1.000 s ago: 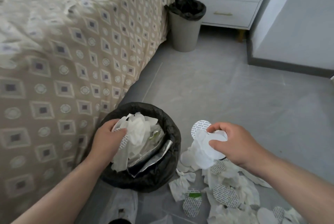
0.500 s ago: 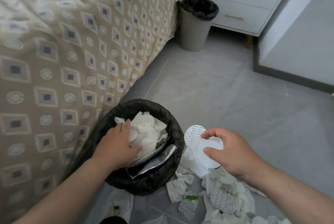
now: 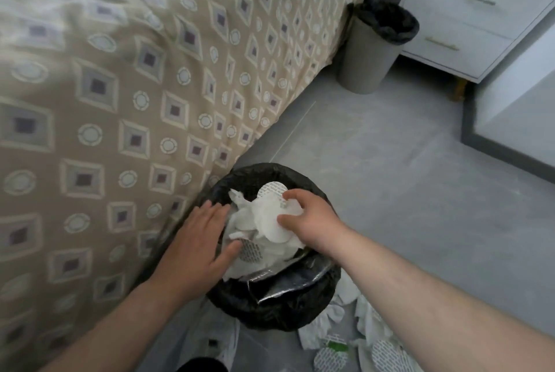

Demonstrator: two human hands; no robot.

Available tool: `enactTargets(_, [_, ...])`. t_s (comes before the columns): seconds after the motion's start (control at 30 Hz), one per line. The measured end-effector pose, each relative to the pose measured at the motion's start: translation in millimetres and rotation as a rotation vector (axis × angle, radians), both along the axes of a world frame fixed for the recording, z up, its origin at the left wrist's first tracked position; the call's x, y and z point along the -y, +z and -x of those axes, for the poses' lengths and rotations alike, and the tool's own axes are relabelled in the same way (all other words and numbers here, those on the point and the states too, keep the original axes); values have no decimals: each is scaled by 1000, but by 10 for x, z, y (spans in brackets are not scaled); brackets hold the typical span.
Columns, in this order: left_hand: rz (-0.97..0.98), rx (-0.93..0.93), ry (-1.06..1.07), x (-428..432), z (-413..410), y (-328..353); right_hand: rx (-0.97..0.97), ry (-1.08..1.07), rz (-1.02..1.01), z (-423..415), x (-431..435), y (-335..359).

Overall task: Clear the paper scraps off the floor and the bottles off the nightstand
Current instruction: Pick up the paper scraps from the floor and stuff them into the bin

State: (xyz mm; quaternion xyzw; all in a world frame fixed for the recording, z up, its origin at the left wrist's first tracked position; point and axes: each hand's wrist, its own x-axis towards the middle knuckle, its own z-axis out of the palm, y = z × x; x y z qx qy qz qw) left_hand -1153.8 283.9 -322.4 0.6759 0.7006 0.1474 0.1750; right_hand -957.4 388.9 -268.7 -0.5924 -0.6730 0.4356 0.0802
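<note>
Nearest the camera, paper scraps lie on the grey floor just right of the bin's base: crumpled white pieces and round printed discs, so that job is only partly done. Just beyond, the black-lined trash bin sits against the patterned bedspread, already heaped with white paper and a silvery wrapper. The right hand is over the bin's mouth, thumb and fingers clenched on a bunch of white paper discs, not let go yet. The left hand is spread flat, grasping nothing, palm resting on the bin's left rim and the paper there.

Compared with half a second ago, the right hand has carried its bunch from beside the bin to over it, and the left has lifted from pressing into the pile to the rim. Farther off stand a second bin and the white nightstand; its top is barely in view, so whether bottles remain, I can't tell.
</note>
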Motion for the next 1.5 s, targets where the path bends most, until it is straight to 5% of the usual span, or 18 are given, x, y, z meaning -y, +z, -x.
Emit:
enactTargets(0.1, [-15, 30, -29, 6, 11, -13, 348, 249, -110, 45, 35, -123])
enactTargets(0.4, [-65, 29, -64, 15, 35, -100, 468, 363, 144, 285, 84, -589])
enactTargets(0.53, [-63, 39, -70, 5, 36, -32, 415, 359, 98, 209, 69, -504])
enactTargets(0.7, [-172, 146, -103, -208, -247, 501, 246, 279, -162, -247, -1, 133])
enactTargets(0.83, [-178, 237, -351, -352, -1001, 1126, 165, 151, -243, -1162, 133, 699])
enactTargets(1.03, [268, 225, -609, -233, -2292, 1083, 180, -180, -90, -2657, 629, 554])
enactTargets(1.2, [651, 143, -342, -68, -2972, -87, 237, -190, 60, -3390, 978, -40])
enactTargets(1.5, [356, -63, 265, -683, -3017, -1343, 303, -211, 154, -3992, 1111, -932])
